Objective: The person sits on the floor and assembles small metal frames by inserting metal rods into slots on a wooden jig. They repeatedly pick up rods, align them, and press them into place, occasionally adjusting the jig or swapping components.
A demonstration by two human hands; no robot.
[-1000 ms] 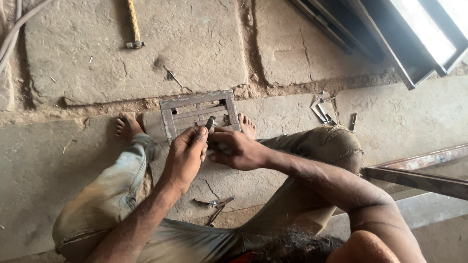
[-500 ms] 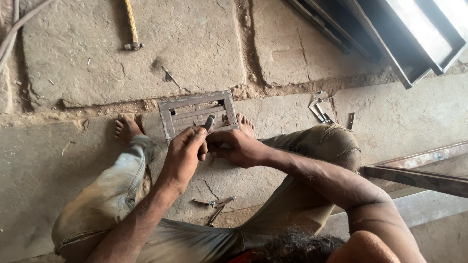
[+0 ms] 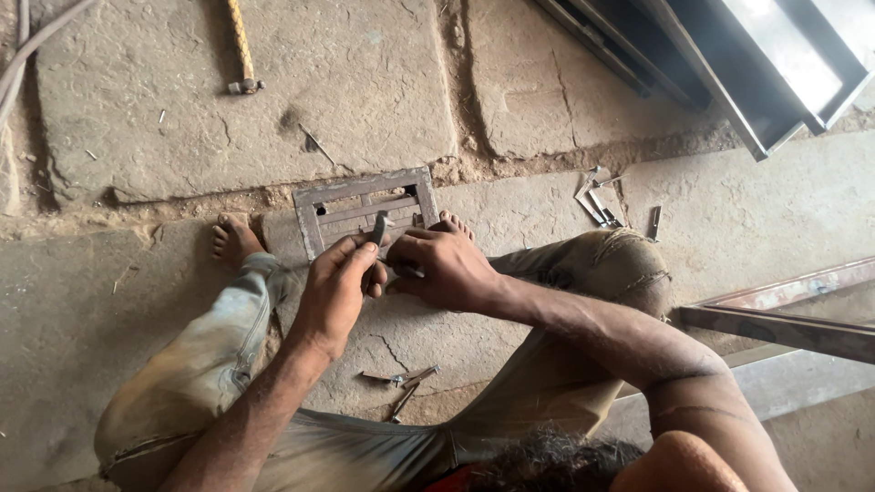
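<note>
Hands meet over metal frame (image 3: pixel 365 208) on floor: left hand (image 3: pixel 335 290) grips upright tool (image 3: pixel 378 228); right hand (image 3: pixel 447 266), fingers clenched, steadies it. Advise holding tool square, frame pinned flat.

Your left hand (image 3: pixel 335 290) grips a dull grey metal tool (image 3: pixel 378 227) over a rusty, matt metal frame (image 3: pixel 365 208). The floor (image 3: pixel 365 82) is rough, cracked stone, dusty throughout. Your trousers (image 3: pixel 196 364) are worn, grimy cloth. The hammer (image 3: pixel 242 55) has a yellowish wooden handle.
</note>
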